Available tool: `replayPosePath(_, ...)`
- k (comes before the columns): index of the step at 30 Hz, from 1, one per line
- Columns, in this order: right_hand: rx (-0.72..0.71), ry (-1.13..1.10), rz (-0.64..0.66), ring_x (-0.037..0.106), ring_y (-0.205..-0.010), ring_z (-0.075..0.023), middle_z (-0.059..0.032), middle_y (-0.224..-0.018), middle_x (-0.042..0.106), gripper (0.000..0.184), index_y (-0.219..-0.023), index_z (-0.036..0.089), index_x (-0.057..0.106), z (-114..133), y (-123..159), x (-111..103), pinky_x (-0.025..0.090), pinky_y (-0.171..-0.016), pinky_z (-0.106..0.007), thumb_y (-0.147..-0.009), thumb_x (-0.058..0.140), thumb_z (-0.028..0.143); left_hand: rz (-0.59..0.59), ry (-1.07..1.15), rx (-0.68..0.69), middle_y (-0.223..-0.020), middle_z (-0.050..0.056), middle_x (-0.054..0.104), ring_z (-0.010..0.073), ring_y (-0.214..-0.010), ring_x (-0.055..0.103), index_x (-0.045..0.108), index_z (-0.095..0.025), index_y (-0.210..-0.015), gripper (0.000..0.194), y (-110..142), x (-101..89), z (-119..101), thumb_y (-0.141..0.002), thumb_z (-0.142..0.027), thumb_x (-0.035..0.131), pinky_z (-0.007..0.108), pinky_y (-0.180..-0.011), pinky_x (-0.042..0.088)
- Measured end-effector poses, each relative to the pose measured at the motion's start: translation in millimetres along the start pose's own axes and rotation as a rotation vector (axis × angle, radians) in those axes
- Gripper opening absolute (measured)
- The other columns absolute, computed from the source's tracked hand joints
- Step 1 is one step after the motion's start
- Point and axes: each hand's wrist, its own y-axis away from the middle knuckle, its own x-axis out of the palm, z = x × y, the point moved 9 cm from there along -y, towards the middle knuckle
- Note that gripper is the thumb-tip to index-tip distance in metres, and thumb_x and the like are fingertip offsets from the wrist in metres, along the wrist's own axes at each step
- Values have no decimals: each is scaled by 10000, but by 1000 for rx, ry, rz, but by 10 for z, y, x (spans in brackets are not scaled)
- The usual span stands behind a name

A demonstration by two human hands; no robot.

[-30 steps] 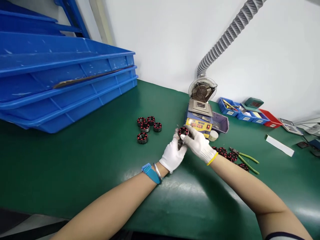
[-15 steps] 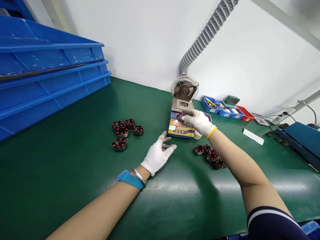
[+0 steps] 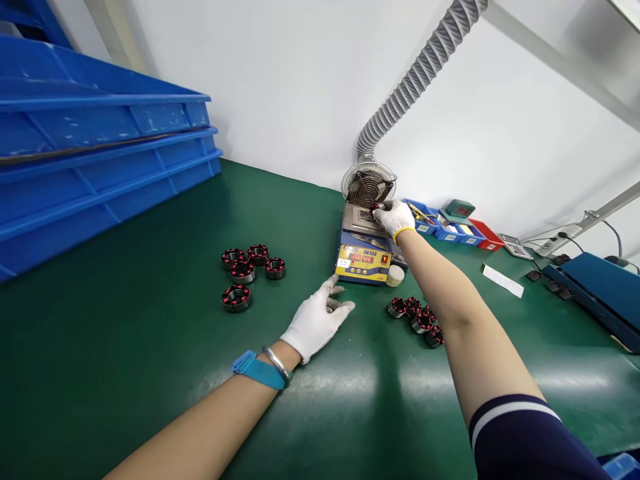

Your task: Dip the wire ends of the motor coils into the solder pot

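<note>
My right hand, in a white glove with a yellow cuff, pinches a black motor stator with red marks. The stator is mostly hidden by the fingers and is over the top of the solder pot, a blue box with a yellow display panel. Gloved in white too, my left hand lies on the green table with fingers apart, its fingertips near the pot's front left corner. Several stators sit left of that hand. Another group of stators lies beside my right forearm.
Behind the pot stands a round fan with a grey flexible duct. Blue stacked crates fill the left side. Small blue bins, a red bin and a white paper strip are to the right.
My right hand has moved away from me with the stator, from in front of the pot's panel to over its top. My left hand has hardly moved.
</note>
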Motion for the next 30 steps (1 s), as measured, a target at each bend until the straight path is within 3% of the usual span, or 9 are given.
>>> replayPosePath(22, -9, -59, -23, 650, -918, -190, -34, -942, 699, 362, -1034, 203, 652, -60, 67, 4, 479, -881, -304, -712, 621, 364, 11, -19, -10, -1226, 97, 604, 153, -857, 635, 388, -185, -1390, 677, -2, 12, 19, -797, -421, 615, 283, -773, 512)
replayPosePath(30, -60, -55, -80, 627, -963, -204, -38, -1034, 682, 429, -1151, 206, 606, -26, 68, -147, 477, -898, -344, -759, 580, 379, 15, -16, -14, -1230, 103, 600, 159, -860, 632, 386, -176, -1389, 679, -4, 13, 1, -800, -425, 613, 300, -785, 510)
